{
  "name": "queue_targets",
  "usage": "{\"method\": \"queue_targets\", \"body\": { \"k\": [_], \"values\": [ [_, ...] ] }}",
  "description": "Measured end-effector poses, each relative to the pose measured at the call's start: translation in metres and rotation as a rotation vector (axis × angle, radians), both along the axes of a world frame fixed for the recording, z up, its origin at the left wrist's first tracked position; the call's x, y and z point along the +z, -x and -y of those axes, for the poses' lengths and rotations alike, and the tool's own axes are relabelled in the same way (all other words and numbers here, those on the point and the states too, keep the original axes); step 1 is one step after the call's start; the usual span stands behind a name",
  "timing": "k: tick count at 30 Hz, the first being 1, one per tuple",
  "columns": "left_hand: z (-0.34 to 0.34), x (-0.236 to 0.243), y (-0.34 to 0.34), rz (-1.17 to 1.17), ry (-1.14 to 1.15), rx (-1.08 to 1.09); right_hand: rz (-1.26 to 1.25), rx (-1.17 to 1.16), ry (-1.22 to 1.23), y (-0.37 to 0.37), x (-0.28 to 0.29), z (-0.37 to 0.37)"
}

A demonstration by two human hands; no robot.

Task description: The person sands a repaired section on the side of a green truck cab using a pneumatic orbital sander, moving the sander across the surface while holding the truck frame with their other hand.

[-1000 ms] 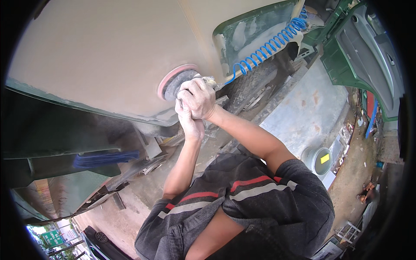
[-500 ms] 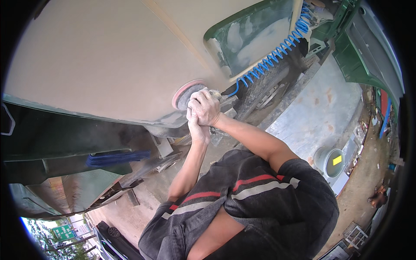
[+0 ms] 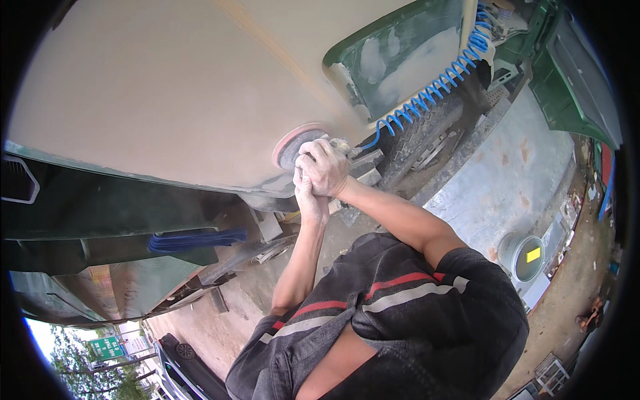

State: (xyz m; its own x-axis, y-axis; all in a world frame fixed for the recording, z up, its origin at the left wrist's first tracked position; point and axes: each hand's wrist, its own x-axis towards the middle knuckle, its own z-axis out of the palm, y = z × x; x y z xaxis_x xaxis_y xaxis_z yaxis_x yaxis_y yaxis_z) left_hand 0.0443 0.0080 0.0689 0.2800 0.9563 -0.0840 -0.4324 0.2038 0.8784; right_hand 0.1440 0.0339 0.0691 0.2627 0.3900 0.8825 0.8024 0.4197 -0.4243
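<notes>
An air sander (image 3: pixel 288 149) with a round pink-rimmed pad is pressed against a large beige vehicle panel (image 3: pixel 167 87), near the panel's lower edge. My right hand (image 3: pixel 325 165), white with dust, wraps over the sander's body with curled fingers. Just below it, my left hand (image 3: pixel 310 199) is closed about the tool's near side, touching the right hand; its fingertips are partly hidden. A coiled blue air hose (image 3: pixel 427 100) runs from the sander up to the right. Pale filler patches show on the green recessed panel (image 3: pixel 373 63) beside it.
On the right, a round tin with a yellow label (image 3: pixel 527 257) stands on a grey metal sheet (image 3: pixel 493 180). A green open door (image 3: pixel 567 100) is beyond. Folded blue cloth (image 3: pixel 197 240) hangs at left. A dark car (image 3: pixel 193 363) is parked lower left.
The whole view has shifted slightly, so the scene sits a little farther right. Both hands keep their grip on the sander, which stays against the beige panel.
</notes>
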Motion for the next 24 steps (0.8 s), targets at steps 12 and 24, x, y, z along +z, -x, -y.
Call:
{"method": "queue_targets", "body": {
  "k": [12, 24],
  "values": [
    [0.0, -0.023, -0.002, -0.031, -0.014, 0.05, -0.015, 0.032, 0.04, -0.001, -0.011, 0.003],
    [-0.003, 0.012, -0.011, -0.089, -0.217, 0.103, 0.033, 0.023, -0.011, -0.005, 0.025, -0.003]
  ]
}}
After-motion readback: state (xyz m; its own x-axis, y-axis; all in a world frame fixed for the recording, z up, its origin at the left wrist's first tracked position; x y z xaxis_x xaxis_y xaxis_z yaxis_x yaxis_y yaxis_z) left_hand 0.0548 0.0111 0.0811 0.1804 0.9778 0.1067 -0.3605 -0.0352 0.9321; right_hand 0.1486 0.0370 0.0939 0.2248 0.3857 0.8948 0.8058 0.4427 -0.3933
